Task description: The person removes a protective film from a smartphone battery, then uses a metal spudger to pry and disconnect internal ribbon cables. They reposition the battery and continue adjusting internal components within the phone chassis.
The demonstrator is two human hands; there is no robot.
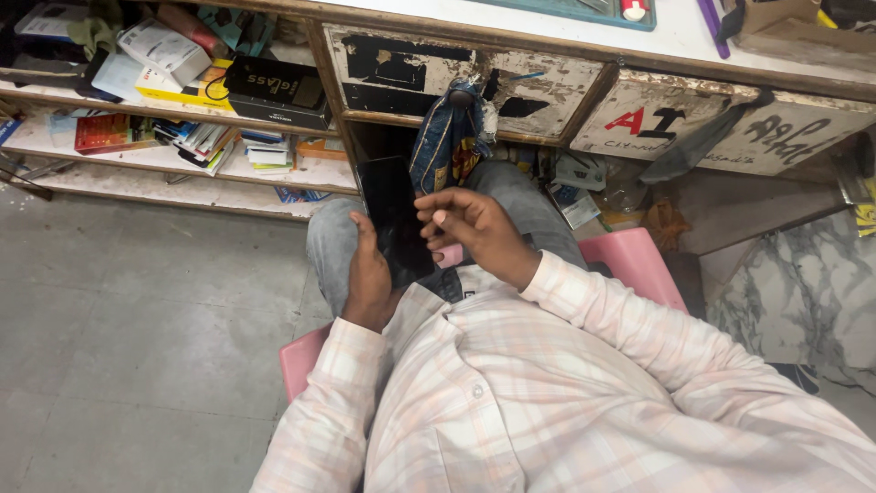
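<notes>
Gripping the black smartphone (pixel 394 219) from underneath, your left hand (pixel 368 278) is closed round its lower edge, thumb along the left side, tilting the dark screen up toward you. Your right hand (pixel 474 228) hovers loosely curled over the right edge, fingertips touching the glass, holding nothing itself. Phone sits above your lap, over the grey trousers (pixel 333 242), as you sit on the pink stool (pixel 639 260) facing the cluttered shelves (pixel 182 160) and worn drawers (pixel 456 68).

A pink plastic stool (pixel 639 260) is set on a grey floor (pixel 137 319), beside wooden shelves (pixel 173 151) on which boxes (pixel 274 91), books (pixel 205 141) and papers are piled untidily.
</notes>
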